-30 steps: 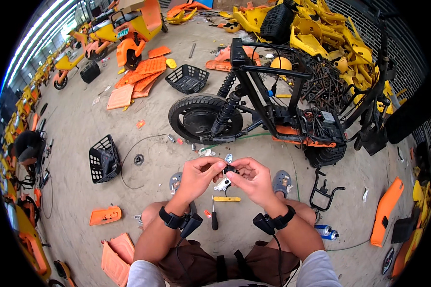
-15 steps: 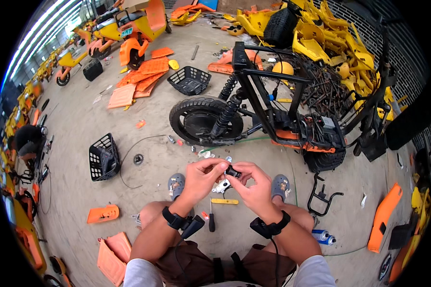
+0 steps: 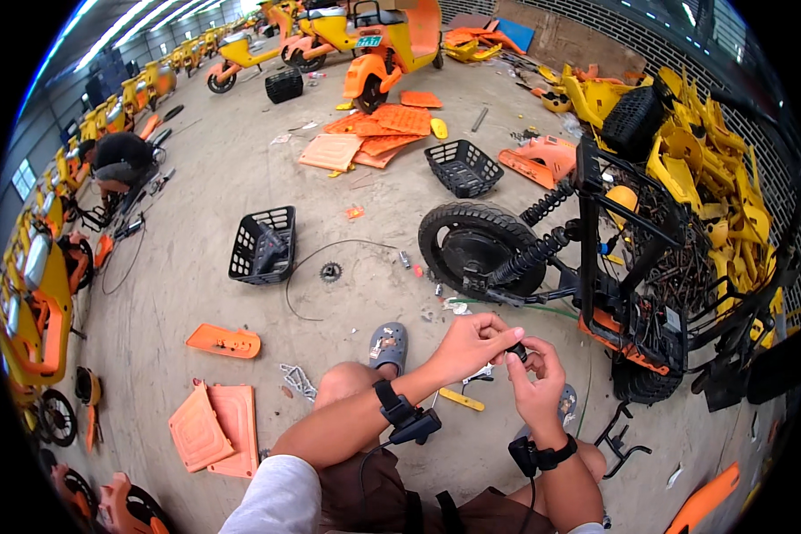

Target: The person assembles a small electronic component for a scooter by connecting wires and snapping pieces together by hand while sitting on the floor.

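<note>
A small black cylindrical part (image 3: 517, 351) is pinched between both my hands, above the floor in front of my knees. My left hand (image 3: 473, 349) has thumb and fingers closed at its left side. My right hand (image 3: 538, 381) grips it from the right with bent fingers. Fingers cover much of the part, so its exact kind does not show. Below my hands a yellow-handled tool (image 3: 462, 399) lies on the concrete. Just beyond them, to the right, leans a stripped black scooter frame (image 3: 587, 240) with its rear wheel (image 3: 481, 249).
Black baskets (image 3: 263, 245) (image 3: 464, 169), a sprocket (image 3: 330, 272) and a thin cable lie ahead. Orange panels (image 3: 214, 432) are at the left, and a black metal bracket (image 3: 620, 440) at the right. Yellow body parts (image 3: 739, 205) are heaped far right. Another person (image 3: 125, 165) crouches far left beside scooters.
The view has swung left, so the scene sits further right and more of the left side shows. Both hands still hold the small black part, its turn slightly changed.
</note>
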`<state>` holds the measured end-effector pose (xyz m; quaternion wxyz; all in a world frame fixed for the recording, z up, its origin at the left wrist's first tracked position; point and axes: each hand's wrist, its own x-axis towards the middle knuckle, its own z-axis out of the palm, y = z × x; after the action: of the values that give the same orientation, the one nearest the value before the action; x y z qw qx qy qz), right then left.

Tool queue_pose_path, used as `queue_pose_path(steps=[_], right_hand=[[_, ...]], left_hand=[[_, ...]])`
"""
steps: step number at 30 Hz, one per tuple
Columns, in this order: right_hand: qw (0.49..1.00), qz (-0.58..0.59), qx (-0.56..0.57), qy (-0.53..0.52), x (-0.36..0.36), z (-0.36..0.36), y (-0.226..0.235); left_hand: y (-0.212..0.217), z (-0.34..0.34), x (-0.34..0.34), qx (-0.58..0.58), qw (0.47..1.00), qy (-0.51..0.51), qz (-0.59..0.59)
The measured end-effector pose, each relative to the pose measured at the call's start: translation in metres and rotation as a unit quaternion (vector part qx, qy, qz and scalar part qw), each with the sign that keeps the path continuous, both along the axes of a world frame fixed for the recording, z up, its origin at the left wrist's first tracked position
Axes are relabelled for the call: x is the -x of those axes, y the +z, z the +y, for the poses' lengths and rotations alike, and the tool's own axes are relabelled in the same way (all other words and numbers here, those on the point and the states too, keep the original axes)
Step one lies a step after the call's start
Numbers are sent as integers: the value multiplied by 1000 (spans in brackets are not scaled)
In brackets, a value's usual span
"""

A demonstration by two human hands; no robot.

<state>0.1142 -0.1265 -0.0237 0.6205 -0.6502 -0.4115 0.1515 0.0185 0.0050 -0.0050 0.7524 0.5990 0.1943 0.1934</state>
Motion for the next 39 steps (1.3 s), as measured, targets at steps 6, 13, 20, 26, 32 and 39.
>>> queue_pose_path(steps=[6, 13, 20, 26, 32, 39], right_hand=[[994, 96, -15, 40, 12, 5, 0], [997, 63, 15, 31, 9, 6, -6], [996, 80, -17, 21, 4, -2, -12], [992, 118, -2, 34, 0, -15, 0], [998, 59, -21, 25, -8, -18, 4], [998, 49, -2, 31, -4, -18, 9]], left_hand=[[-5, 11, 16, -58, 995, -80, 21], [-8, 7, 21, -139, 981, -125, 43], [6, 1, 13, -77, 971, -219, 53], [3, -6, 0, -13, 970, -236, 50], [-1, -10, -10, 60, 972, -223, 48], [7, -5, -3, 44, 961, -265, 66]])
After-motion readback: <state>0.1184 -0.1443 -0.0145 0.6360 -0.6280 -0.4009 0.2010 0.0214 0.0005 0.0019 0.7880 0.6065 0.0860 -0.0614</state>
